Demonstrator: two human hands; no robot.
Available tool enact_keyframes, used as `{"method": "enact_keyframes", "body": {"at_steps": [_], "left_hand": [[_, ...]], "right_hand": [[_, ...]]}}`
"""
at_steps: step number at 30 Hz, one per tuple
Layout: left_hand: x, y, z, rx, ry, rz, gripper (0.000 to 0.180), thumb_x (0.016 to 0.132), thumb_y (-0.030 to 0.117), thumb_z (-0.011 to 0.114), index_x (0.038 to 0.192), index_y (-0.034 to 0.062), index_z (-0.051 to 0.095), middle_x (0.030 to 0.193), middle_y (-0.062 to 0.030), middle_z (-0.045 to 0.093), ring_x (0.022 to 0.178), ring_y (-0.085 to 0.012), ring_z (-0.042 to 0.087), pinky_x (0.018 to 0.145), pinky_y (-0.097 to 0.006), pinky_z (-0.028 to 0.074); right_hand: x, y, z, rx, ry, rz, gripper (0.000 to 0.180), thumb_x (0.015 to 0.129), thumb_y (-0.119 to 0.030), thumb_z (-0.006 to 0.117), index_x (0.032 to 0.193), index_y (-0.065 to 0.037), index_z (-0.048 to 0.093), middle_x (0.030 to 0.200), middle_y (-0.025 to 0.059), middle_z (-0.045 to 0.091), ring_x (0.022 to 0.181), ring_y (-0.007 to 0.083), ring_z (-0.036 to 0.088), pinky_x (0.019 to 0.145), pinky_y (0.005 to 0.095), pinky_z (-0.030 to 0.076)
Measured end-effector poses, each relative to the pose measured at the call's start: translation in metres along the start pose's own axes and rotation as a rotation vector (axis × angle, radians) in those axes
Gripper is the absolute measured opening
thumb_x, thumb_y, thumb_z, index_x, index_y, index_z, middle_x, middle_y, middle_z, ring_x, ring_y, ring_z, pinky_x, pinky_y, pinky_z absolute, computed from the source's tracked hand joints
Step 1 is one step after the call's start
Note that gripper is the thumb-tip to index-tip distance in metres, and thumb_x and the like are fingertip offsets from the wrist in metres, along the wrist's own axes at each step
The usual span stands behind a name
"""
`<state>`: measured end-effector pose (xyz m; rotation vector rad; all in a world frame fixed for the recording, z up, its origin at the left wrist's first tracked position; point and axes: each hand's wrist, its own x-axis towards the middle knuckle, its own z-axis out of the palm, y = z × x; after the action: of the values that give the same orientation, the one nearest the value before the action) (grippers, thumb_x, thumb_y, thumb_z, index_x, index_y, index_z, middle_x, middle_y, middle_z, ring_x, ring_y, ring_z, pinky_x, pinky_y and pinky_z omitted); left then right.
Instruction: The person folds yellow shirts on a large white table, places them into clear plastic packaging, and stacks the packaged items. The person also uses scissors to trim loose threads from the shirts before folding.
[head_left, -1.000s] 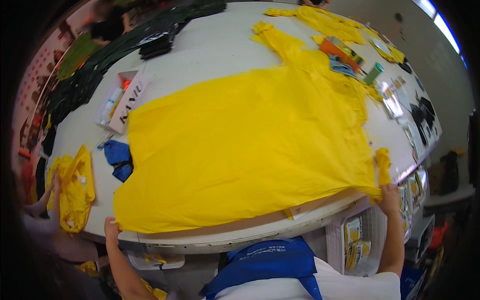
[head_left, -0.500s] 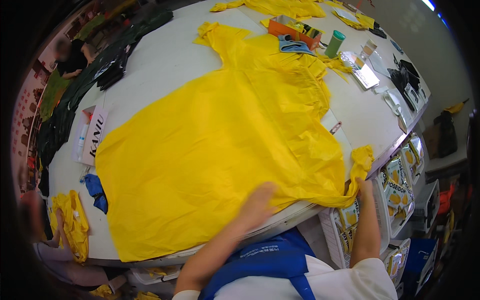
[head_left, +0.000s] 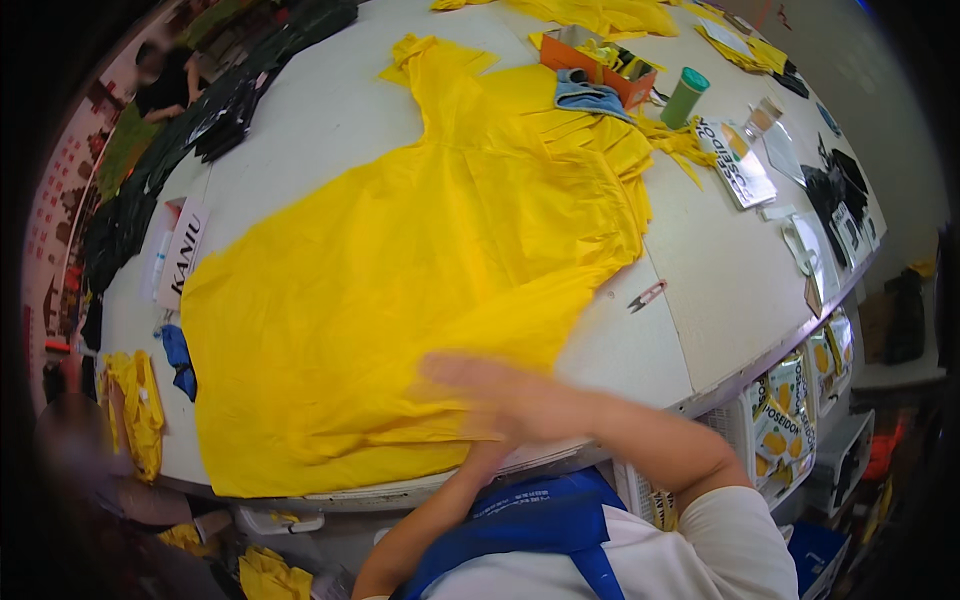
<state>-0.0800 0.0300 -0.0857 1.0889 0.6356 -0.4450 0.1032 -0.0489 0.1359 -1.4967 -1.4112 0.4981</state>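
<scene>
White worktable (head_left: 700,290), yellow garment (head_left: 400,290) spread across its near-left half: your right hand (head_left: 500,395), half a second ago gripping the right hem, now sweeps flat and open across the near edge, holding nothing; your left hand is hidden, grip untellable.

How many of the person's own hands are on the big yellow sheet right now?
2: the right hand, motion-blurred, lies over the yellow sheet near the table edge; the left hand sits under it, mostly hidden.

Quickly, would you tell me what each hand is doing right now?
Left hand: mostly hidden under the right; cannot tell.
Right hand: open, blurred, flat over the yellow garment, holding nothing.
</scene>
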Motion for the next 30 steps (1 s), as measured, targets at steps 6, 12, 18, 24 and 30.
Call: {"method": "enact_keyframes", "body": {"at_steps": [6,12,18,24,30], "left_hand": [[-0.009,0.009,0.008,-0.535,0.115,0.041,0.04,0.089,0.012,0.06,0.127,0.0041,0.049,0.121,-0.0076,0.058,0.11,-0.0219,0.054,0.095,-0.039,0.041],[-0.026,0.01,0.013,0.275,0.122,0.143,0.049,0.088,0.021,0.062,0.13,0.0011,0.046,0.128,-0.0128,0.054,0.118,-0.0282,0.05,0.101,-0.034,0.036],[-0.024,0.009,0.02,0.831,-0.211,0.198,0.052,0.086,0.022,0.063,0.13,0.0001,0.047,0.131,-0.0183,0.051,0.121,-0.03,0.047,0.101,-0.033,0.036],[-0.111,0.025,-0.06,0.018,0.408,0.035,0.015,0.091,0.013,0.053,0.102,0.0034,0.058,0.082,-0.0061,0.061,0.065,-0.0119,0.057,0.062,-0.024,0.048],[-0.152,0.008,-0.191,-0.085,1.573,0.341,0.026,0.088,0.008,0.058,0.11,0.0018,0.046,0.1,-0.0057,0.053,0.094,-0.0157,0.051,0.084,-0.028,0.042]], "right_hand": [[-0.118,0.163,-0.119,-0.965,0.026,0.604,0.046,0.073,-0.003,0.06,0.119,-0.01,0.056,0.125,0.007,0.054,0.125,0.0266,0.043,0.105,0.0459,0.029],[-0.126,0.176,-0.162,-0.833,0.02,0.378,0.006,0.072,-0.01,0.061,0.077,-0.009,0.065,0.087,0.0027,0.063,0.106,0.0257,0.051,0.098,0.0455,0.034],[-0.153,0.217,-0.153,-1.15,-0.107,0.584,0.013,0.07,-0.013,0.058,0.08,-0.009,0.065,0.096,0.0042,0.057,0.108,0.0274,0.046,0.104,0.0508,0.025],[-0.168,0.223,-0.124,-1.231,0.167,0.739,0.029,0.074,-0.009,0.06,0.102,-0.006,0.059,0.109,0.0126,0.055,0.112,0.0315,0.045,0.105,0.049,0.027],[-0.094,0.106,0.071,-0.449,-0.029,0.251,0.037,0.075,-0.012,0.067,0.109,-0.005,0.055,0.105,0.0174,0.056,0.103,0.0365,0.05,0.092,0.0453,0.039]]}}
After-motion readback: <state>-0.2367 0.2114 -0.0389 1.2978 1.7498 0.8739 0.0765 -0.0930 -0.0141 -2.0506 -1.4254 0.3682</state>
